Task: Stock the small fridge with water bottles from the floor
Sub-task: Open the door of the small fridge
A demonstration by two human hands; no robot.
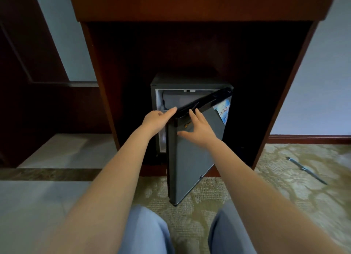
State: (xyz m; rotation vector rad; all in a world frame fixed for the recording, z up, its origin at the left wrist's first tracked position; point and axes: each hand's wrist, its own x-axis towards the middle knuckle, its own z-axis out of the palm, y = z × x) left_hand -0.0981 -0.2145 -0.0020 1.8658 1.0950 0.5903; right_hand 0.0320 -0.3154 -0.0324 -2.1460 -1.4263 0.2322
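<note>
Kneeling on patterned carpet (190, 193), knees in light blue trousers (144, 233) at the bottom edge. Ahead, a small grey fridge (171, 81) tucked into the dark recess of a reddish-brown wooden cabinet (190, 5). Fridge door (190, 155) swung partly open, hinged on the right, free edge pointing toward the camera; black trim along its top. A blue and white sticker (224, 109) near the door's upper right corner, print too small to read.

Left hand (155, 120) reaching forward, fingertips touching the top corner of the door at its free edge; grip loose and open, fingers extended, holding nothing. Right hand (199, 128) laid flat against the outer face of the door just below the top trim, fingers spread, thumb out to the left; grip wide, closed on nothing.

Inside the fridge, only a pale wall and a greyish panel visible through the gap; contents not clear. No water bottle to be made out anywhere, on the floor or in the fridge.

To the right on the carpet, well apart from the fridge, a slim dark pen-like object (305, 169) lying at a slant. To the left, a pale tiled floor (62, 151) with a dark stone border.
</note>
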